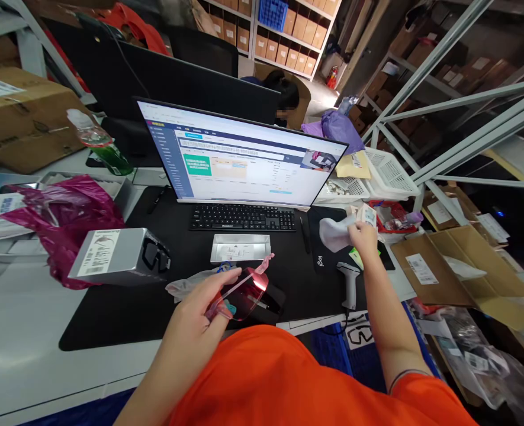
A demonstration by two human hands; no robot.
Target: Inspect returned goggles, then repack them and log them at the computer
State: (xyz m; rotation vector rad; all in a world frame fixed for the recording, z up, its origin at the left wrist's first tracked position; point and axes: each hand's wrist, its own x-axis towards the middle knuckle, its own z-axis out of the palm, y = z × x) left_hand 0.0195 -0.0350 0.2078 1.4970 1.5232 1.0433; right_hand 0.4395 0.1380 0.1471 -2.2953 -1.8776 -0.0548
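Note:
My left hand (208, 299) is closed on a pair of pink-lensed glasses (244, 293), held over the black desk mat (124, 313) near the front edge. A clear plastic bag (186, 284) lies just under them. My right hand (363, 236) reaches out to the right of the keyboard (243, 217) and grips a white cloth pouch (335, 234) together with a small printed card (368, 214). A grey barcode scanner (348, 283) lies below that hand. A small silver box (240, 247) sits in front of the keyboard.
A monitor (239, 157) stands behind the keyboard. On the left are a silver carton (115, 254), a magenta plastic bag (66, 219) and a green bottle (102, 145). White baskets (390, 174) and flat cardboard (461, 266) lie to the right. Another person sits behind the monitor.

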